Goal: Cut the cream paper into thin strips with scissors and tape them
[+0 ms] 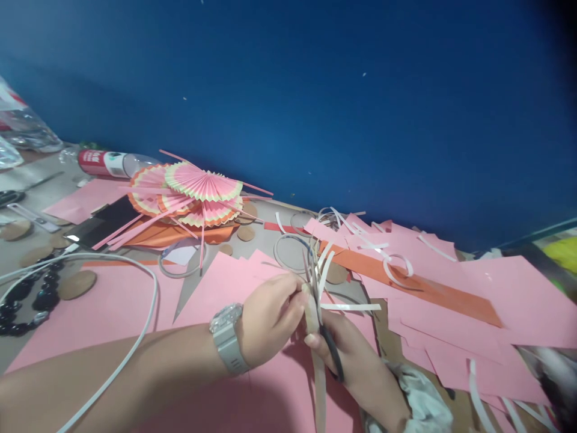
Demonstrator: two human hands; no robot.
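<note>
Low over the pink sheets on the tabletop [36, 180], the left hand [265, 322] has its fingers pinched on a narrow paper strip [312, 316]. The right hand [349, 355] has its fingers wrapped around black-handled scissors [331, 352], blades up by the strip. Pleated paper fans [198, 186] lie well behind.

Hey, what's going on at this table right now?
A person is doing paper craft. The right hand works black-handled scissors while the left hand, with a watch at its wrist, pinches a narrow paper strip at the blades. Pink paper sheets and white strips lie around; finished pleated paper fans sit by the blue wall.
</note>
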